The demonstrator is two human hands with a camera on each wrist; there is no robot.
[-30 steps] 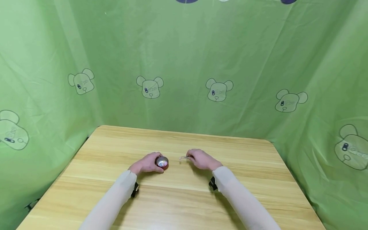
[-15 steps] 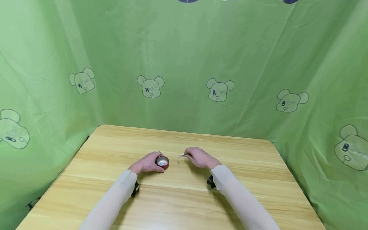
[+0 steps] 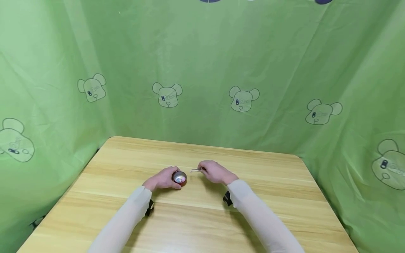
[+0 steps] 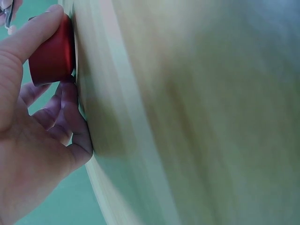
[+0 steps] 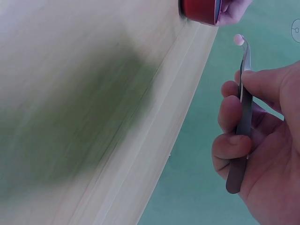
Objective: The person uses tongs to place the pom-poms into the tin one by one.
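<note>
My left hand (image 3: 163,178) grips a small round red tin (image 4: 52,55) on the table, thumb on one side and fingers on the other. The tin is uncovered, and small pastel pieces (image 3: 181,179) show inside it. In my right hand (image 5: 267,126) is a pair of curved-tip metal tweezers (image 5: 244,112), pinched between thumb and fingers. A small pale pink round piece (image 5: 238,40) sits at the tweezers' bent tips. In the head view the tips point left toward the tin, a short way to the right of its rim and above the table.
The wood-grain table (image 3: 202,225) has rounded far corners. Green curtains (image 3: 202,70) printed with bear heads hang behind it and along both sides. Dark wrist cameras sit under both sleeves.
My right hand has moved left with the tweezers, bringing their tips closer to the tin. The left hand keeps its hold on the tin, and the head view has shifted slightly.
</note>
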